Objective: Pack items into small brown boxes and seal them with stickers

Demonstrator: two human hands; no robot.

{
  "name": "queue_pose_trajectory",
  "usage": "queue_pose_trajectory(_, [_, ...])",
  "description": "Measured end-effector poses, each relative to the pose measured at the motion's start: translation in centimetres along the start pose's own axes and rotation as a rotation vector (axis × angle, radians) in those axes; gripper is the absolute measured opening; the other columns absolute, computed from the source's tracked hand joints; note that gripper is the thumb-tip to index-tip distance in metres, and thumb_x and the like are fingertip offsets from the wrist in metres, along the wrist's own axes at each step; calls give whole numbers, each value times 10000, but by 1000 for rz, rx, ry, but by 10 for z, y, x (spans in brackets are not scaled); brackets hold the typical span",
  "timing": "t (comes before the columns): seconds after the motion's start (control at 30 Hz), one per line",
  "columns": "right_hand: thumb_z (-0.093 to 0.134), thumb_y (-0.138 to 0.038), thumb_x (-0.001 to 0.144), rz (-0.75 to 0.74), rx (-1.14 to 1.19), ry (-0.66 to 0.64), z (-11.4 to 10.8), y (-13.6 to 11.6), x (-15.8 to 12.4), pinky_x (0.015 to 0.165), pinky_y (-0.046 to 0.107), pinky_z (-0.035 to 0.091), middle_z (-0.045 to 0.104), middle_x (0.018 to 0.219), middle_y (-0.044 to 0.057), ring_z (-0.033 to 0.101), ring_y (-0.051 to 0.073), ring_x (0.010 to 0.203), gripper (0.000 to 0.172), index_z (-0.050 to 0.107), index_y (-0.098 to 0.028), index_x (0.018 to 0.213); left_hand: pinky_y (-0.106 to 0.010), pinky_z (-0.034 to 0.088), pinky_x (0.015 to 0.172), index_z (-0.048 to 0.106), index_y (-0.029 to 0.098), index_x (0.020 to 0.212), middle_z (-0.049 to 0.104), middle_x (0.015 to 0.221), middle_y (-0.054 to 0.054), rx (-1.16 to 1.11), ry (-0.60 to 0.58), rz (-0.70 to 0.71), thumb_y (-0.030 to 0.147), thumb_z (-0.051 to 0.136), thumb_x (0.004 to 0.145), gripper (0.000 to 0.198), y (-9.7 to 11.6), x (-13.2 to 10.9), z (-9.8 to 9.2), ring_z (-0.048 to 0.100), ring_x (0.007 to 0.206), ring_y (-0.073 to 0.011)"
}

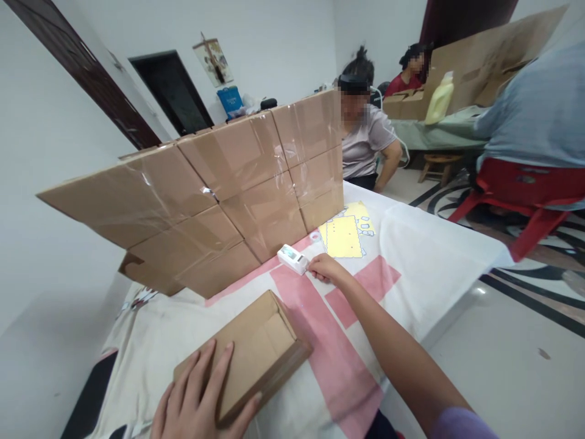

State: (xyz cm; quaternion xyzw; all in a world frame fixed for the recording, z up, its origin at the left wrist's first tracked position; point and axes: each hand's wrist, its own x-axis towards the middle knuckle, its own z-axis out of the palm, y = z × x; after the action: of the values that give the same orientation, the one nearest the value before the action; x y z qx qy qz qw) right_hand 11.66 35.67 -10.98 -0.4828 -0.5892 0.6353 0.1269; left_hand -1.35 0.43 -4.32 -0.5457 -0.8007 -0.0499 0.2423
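My left hand (196, 390) grips a closed cardboard box (256, 341) at its near left end. The fingers lie across the top and the thumb presses the near side. My right hand (323, 268) is stretched out over the table, fingers closed at the near right end of a small white box (292, 258). That white box has a greenish patch and dark marks on top; its exact kind is too small to tell. It lies on the cloth at the foot of a wall of stacked cardboard boxes (256, 207).
A roll of clear tape (314, 236) and yellow cartoon-shaped sheets (342, 236) lie beyond my right hand. The white and pink tablecloth (425, 244) covers the table. A person (365, 140) sits behind the box wall. Another person sits on a red chair (530, 189) at right.
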Motion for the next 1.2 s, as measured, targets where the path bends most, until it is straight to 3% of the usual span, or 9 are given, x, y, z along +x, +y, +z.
queue_pose_trajectory(0.13, [585, -124, 814, 6, 21, -15, 1, 2, 4, 368, 186, 168, 417, 430, -82, 302, 41, 303, 127, 512, -182, 727, -497, 375, 1054, 163, 370, 1593, 459, 1559, -76, -1, -22, -1, 533, 493, 889, 795, 1, -1, -3, 493, 1339, -341])
queue_pose_trajectory(0.33, [524, -181, 912, -76, 3, -41, -2, 1, 0, 358, 198, 159, 388, 413, -79, 310, 52, 309, 240, 437, -202, 690, -492, 359, 1083, 412, 308, 1497, 494, 1534, -78, -19, -26, -33, 526, 511, 891, 652, 3, -1, -4, 499, 1337, -327])
queue_pose_trajectory(0.6, [528, -163, 967, -126, -49, -86, -5, 4, 1, 366, 192, 179, 453, 441, -72, 325, 33, 307, 279, 462, -185, 697, -502, 387, 1042, 231, 369, 1570, 495, 1520, -88, -25, 11, -4, 515, 536, 878, 770, 3, 3, -3, 502, 1328, -343])
queue_pose_trajectory(0.77, [495, -134, 972, -134, -84, -70, -1, 6, 8, 360, 202, 177, 473, 480, -82, 320, 28, 283, 235, 471, -185, 744, -514, 388, 1041, 216, 378, 1577, 507, 1511, -86, -36, 28, -10, 504, 532, 878, 777, 1, 3, 1, 515, 1308, -350])
queue_pose_trajectory(0.9, [497, -109, 955, -121, -112, -115, -4, 5, 9, 362, 197, 189, 494, 500, -77, 348, 34, 291, 206, 488, -182, 762, -492, 323, 1141, 352, 333, 1542, 475, 1553, -65, -62, -24, -49, 541, 519, 879, 715, 2, 2, 0, 456, 1383, -314])
queue_pose_trajectory(1.03, [489, -65, 926, -107, -137, -125, -4, 1, 4, 372, 177, 210, 498, 520, -89, 355, 28, 294, 187, 484, -187, 784, -476, 324, 1138, 541, 298, 1437, 503, 1538, -49, -50, -72, -111, 522, 502, 875, 606, 7, 4, -6, 460, 1380, -292])
queue_pose_trajectory(1.2, [543, -74, 877, -80, -202, -110, -3, -13, -16, 380, 173, 252, 540, 503, -49, 457, 66, 321, 191, 485, -173, 724, -489, 326, 1138, 572, 297, 1417, 521, 1523, -41, -39, -47, -111, 466, 531, 853, 591, 10, 5, -10, 489, 1352, -284])
